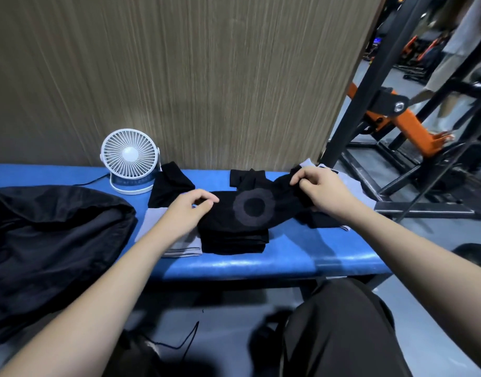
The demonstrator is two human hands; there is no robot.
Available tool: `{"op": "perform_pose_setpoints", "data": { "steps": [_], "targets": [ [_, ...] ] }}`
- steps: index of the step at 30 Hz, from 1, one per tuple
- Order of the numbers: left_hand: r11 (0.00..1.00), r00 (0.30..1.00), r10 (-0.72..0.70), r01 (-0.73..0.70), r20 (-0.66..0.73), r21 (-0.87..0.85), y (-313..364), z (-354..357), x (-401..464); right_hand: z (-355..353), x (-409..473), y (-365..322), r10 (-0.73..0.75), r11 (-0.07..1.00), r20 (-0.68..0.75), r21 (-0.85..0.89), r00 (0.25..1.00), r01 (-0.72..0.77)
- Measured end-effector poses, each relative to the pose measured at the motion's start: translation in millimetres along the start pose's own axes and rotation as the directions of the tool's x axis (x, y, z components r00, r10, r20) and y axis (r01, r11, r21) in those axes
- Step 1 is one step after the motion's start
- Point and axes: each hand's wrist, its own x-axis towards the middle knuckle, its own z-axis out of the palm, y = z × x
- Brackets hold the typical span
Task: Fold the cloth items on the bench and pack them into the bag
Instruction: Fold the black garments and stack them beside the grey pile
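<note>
No legible text, brand or number anywhere. Only mark: grey ring-shaped print [252,207] on black folded cloth garment [235,235] (a graphic, no letters). Band on white round desk fan's base [132,181] too blurred to read.

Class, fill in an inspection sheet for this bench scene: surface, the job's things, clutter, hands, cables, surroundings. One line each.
Surface: blue padded bench, partly covered by cloth.
Job's things: black cloth with a grey ring print lies stretched over a folded black stack; grey folded cloth lies beside it; black fabric bag lies on the left.
Clutter: white desk fan stands at the back.
Hands: left hand and right hand each pinch the printed cloth.
Cables: black fan cable runs along the bench; a thin black cord lies on the floor.
Surroundings: wood-grain wall panel; black and orange gym frame.
</note>
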Motion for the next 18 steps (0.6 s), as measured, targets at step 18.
{"op": "perform_pose_setpoints", "data": {
  "steps": [18],
  "targets": [
    [0.997, 0.999, -0.04, 0.039, 0.016, 0.073, -5.5, 14.3, -4.5, 80.2, -5.9, -61.1, -0.218, 0.975, 0.133, 0.082, 0.967, 0.209]
  ]
}}
